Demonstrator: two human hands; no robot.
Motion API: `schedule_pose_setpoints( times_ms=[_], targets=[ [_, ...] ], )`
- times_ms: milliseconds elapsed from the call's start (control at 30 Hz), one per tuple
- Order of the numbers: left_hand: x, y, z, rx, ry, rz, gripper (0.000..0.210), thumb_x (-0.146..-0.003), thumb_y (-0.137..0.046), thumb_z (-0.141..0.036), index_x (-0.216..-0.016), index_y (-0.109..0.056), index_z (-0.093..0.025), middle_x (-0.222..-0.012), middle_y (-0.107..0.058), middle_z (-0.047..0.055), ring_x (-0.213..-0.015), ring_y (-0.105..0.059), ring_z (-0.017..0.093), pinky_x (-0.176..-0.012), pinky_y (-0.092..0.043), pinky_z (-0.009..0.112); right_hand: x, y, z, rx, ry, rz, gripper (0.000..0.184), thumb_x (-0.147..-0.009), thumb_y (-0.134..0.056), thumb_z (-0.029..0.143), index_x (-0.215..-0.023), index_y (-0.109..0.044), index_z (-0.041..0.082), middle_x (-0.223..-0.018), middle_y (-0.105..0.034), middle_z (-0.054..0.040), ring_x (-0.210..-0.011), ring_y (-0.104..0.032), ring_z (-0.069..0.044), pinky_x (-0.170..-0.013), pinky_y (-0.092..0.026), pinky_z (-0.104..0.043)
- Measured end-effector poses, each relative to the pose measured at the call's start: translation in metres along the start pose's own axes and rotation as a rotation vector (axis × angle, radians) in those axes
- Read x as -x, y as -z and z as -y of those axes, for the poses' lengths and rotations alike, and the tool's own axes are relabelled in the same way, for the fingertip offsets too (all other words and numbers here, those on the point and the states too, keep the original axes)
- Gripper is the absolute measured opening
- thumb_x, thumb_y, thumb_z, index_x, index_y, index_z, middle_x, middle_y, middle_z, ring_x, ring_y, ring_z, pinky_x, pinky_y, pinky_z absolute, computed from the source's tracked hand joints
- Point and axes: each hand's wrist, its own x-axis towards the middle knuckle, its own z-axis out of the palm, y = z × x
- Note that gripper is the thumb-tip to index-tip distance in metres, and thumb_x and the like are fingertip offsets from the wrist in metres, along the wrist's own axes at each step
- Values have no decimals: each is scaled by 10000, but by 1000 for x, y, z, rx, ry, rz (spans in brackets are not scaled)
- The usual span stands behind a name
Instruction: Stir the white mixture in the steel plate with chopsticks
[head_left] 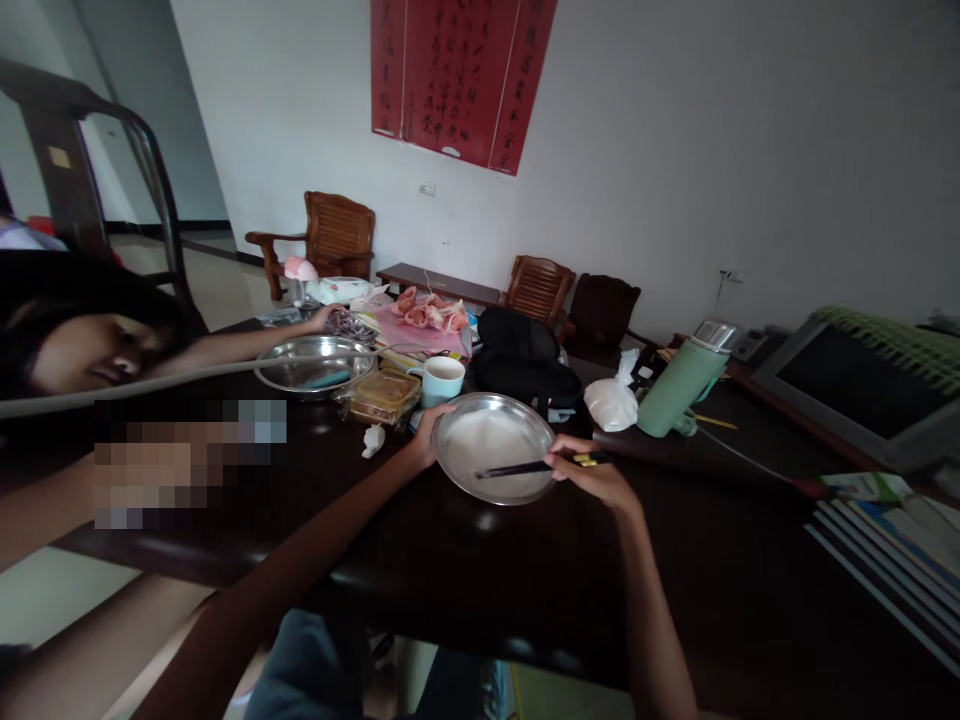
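Note:
In the head view, a shallow round metal bowl (519,411) with whitish contents sits at the middle of the dark table. My left hand (430,436) grips its left rim, fingers partly hidden by the bowl. Black chopsticks with gold bands (519,468) are held in my right hand (589,466) at the right rim. Their tips reach down into the whitish contents. Just behind my left hand stands a light blue mug (442,380). A tied clear bag of white powder (611,404) rests beyond my right hand.
At left, another person (82,350) leans over the table (480,560), near a second metal bowl (274,377) with a teal object inside. A yellowish container (385,396), a black bag (521,365), a green thermos (686,385), stacked books (892,560) and a television (862,370) stand around.

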Motion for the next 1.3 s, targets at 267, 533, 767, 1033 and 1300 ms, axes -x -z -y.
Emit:
schedule_pose_setpoints(
  times_ms=[267, 533, 767, 1033, 1300],
  targets=[
    [-14, 9, 5, 63, -12, 35, 30, -783, -717, -183, -778, -745, -174, -603, -705, 50, -561, -615, 214, -611, -478, 315, 4, 17, -10, 131, 36, -52, 368, -886, -702, 569, -745, -627, 238, -651, -631, 24, -646, -611, -176, -636, -475, -284],
    [-21, 18, 6, 58, -6, 161, 145, -851, -656, -185, -783, -778, -146, -669, -756, 79, -596, -671, 231, -650, -479, 318, -2, 2, -7, 129, 93, -32, 332, -920, -678, 538, -785, -626, 238, -713, -641, 22, -692, -621, -175, -674, -494, -288],
    [-14, 11, 4, 13, 0, 62, 223, -913, -595, -185, -782, -770, -141, -653, -737, 61, -609, -642, 215, -693, -475, 311, -1, 5, -11, 17, -9, 18, 389, -873, -710, 613, -789, -654, 238, -711, -674, 7, -706, -703, -212, -695, -565, -325],
    [-2, 0, 0, 4, -6, 13, 242, -940, -592, -170, -761, -749, -128, -611, -700, 59, -589, -598, 206, -679, -450, 315, -2, 15, -19, 44, -32, -22, 409, -854, -737, 634, -830, -733, 226, -729, -744, -28, -745, -735, -237, -724, -601, -356],
    [5, -5, -2, 14, 0, -13, 195, -915, -587, -160, -796, -740, -147, -611, -695, 51, -602, -610, 205, -661, -474, 317, -9, -8, -18, 25, 51, 93, 420, -869, -741, 627, -933, -770, 213, -840, -778, -43, -797, -753, -232, -781, -616, -363]
  ],
)
